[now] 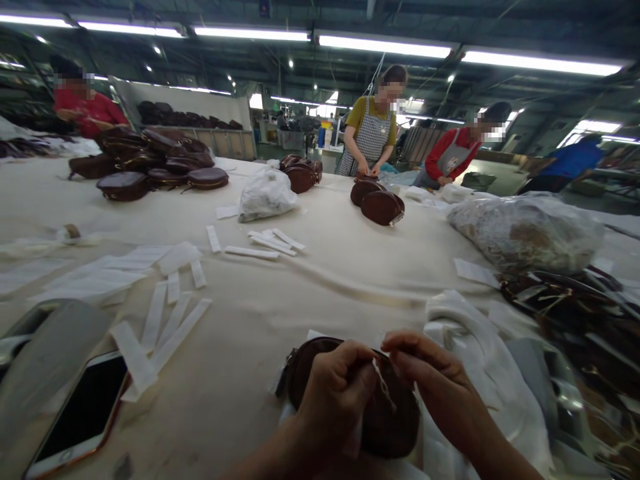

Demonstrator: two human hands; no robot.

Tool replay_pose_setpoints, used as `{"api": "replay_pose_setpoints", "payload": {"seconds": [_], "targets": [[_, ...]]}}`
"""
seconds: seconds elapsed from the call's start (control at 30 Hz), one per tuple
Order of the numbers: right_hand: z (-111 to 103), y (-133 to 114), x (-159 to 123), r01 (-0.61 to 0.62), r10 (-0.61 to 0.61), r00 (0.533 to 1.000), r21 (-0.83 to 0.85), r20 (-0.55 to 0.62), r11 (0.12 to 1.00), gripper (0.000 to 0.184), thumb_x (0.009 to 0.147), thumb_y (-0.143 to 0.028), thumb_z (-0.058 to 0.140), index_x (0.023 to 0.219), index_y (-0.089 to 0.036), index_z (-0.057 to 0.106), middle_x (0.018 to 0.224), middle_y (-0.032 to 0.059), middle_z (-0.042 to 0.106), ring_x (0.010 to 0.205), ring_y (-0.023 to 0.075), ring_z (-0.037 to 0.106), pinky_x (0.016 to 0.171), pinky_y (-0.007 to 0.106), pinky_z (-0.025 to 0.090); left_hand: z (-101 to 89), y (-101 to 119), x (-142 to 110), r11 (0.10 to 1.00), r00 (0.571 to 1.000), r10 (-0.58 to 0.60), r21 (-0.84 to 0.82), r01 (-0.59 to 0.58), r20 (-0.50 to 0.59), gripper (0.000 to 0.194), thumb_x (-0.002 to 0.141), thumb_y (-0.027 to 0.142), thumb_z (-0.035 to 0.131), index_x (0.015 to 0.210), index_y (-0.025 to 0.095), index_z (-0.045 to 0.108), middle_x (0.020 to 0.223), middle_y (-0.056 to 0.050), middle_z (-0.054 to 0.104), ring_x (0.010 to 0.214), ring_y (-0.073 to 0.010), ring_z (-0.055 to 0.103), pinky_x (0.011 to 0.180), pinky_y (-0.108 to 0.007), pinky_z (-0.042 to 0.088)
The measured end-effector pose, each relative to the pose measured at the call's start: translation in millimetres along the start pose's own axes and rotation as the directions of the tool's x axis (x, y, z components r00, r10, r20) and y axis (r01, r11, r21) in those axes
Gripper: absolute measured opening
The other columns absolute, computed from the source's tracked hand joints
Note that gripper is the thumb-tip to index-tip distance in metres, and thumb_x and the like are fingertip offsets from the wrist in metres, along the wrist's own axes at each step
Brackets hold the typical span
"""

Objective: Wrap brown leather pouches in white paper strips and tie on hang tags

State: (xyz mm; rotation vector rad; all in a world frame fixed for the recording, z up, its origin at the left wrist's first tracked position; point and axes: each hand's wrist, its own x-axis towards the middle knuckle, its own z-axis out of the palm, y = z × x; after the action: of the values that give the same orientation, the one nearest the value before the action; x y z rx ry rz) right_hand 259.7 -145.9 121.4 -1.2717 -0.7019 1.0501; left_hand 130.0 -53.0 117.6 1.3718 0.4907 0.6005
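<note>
A dark brown round leather pouch lies on the table right in front of me, under both hands. My left hand is closed in a pinch above it, gripping a thin whitish string whose loose end dangles over the pouch. Close by on the right, my right hand has its thumb and fingertips brought together near the pouch's upper edge. Whatever those fingertips hold is too small to make out. The zipper end shows at the pouch's left side.
White paper strips and a phone lie to the left. Brown pouches are piled farther back. A plastic bag and more dark pouches are at the right. Several people work beyond the table.
</note>
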Motion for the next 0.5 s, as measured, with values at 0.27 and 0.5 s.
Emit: {"api": "replay_pose_setpoints", "payload": {"seconds": [0.27, 0.5], "targets": [[31.6, 27.5, 0.5, -0.192, 0.167, 0.967, 0.118, 0.19, 0.974, 0.036, 0.077, -0.033, 0.068, 0.109, -0.02, 0.062, 0.068, -0.0008, 0.059, 0.055, 0.0084, 0.053, 0.052, 0.019, 0.041, -8.4, 8.9, -5.7, 0.862, 0.976, -0.203, -0.487, 0.142, -0.075, 0.021, 0.068, 0.026, 0.067, 0.071, 0.014, 0.051, 0.056, -0.001, 0.059, 0.038, -0.0102, 0.049, 0.038, -0.019, 0.038], [31.3, 46.4, 8.7, -0.247, 0.279, 0.945, -0.186, 0.171, 0.951, 0.035, 0.076, -0.049, 0.066, 0.082, -0.014, 0.07, 0.056, -0.0018, 0.051, 0.049, 0.0068, 0.043, 0.046, 0.019, 0.033, -37.4, -19.9, -10.7, 0.759, 0.913, -0.328, -0.643, 0.101, -0.243, 0.027, 0.062, 0.024, 0.071, 0.067, 0.013, 0.047, 0.053, 0.001, 0.057, 0.036, -0.0041, 0.043, 0.036, -0.013, 0.029]]}}
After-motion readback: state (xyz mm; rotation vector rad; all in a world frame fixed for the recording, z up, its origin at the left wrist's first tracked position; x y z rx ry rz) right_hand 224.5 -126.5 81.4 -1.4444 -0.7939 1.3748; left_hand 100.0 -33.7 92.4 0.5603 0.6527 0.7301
